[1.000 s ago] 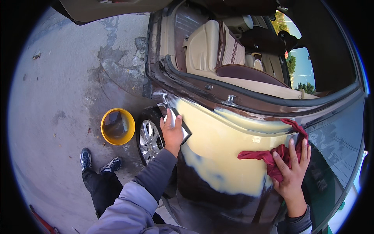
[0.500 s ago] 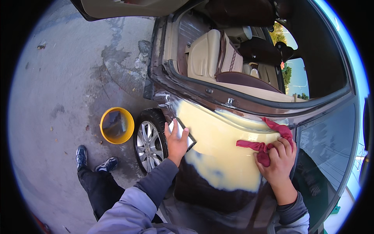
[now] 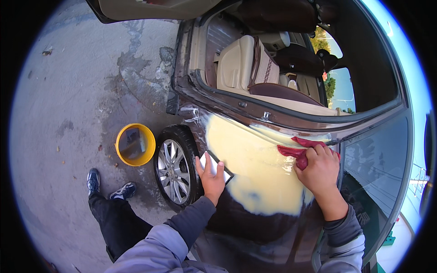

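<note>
My left hand [image 3: 212,184] lies over a flat white block with a dark edge [image 3: 227,174], probably a sanding block. Fingers and thumb grip its sides and press it to the car panel near the wheel. The brown rear panel [image 3: 255,159] carries a large cream-coloured patch with blurred edges. Over toward the rear glass, my right hand [image 3: 318,170] is closed on a crumpled dark red cloth [image 3: 286,151], whose ends trail over the patch. Wet shine shows just below the cloth. The block's underside is hidden.
A yellow bucket [image 3: 152,148] with dark liquid stands on concrete left of the rear wheel [image 3: 174,170]. Above the panel the doorway opens onto a beige seat [image 3: 236,63]. An open door [image 3: 150,10] hangs at the top. My shoes [image 3: 94,181] are beside the bucket.
My left hand and the block have moved nearer to me and slightly right. My right hand has shifted up along the patch, bunching the red cloth closer to the upper edge.
</note>
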Available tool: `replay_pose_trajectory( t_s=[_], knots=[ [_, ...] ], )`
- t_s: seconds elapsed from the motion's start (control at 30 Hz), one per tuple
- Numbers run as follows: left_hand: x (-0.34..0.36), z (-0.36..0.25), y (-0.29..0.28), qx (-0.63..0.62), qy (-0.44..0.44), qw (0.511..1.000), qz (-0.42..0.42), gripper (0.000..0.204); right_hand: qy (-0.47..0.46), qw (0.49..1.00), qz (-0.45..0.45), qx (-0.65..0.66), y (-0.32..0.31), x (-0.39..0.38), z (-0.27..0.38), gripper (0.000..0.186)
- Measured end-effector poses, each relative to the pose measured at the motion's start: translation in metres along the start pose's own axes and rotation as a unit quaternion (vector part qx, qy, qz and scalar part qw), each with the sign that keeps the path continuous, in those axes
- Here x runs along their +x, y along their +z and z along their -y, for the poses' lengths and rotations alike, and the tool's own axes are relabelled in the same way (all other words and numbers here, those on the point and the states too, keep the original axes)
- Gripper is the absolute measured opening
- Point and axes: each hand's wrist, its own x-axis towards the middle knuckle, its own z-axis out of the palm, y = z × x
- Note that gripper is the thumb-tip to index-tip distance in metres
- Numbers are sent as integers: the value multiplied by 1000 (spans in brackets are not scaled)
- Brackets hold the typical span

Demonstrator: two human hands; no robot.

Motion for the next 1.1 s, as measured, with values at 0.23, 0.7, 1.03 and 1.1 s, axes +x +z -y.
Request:
replay_pose_trajectory(
  t_s=[0.23, 0.7, 1.03, 1.1],
  knots=[
    [28, 4, 9, -62, 36, 997, -17, 58, -52, 988, 133, -50, -40, -39, 6, 89],
    [37, -1, 7, -56, 13, 998, 1, 58, -130, 991, 34, -7, -36, -28, -13, 52],
    [20, -5, 2, -63, 9, 998, -5, 61, -234, 967, 103, -13, -24, -46, -8, 43],
    [3, -3, -4, -51, 28, 998, -2, 61, -191, 979, 69, 22, -32, -63, -12, 37]
  ],
)
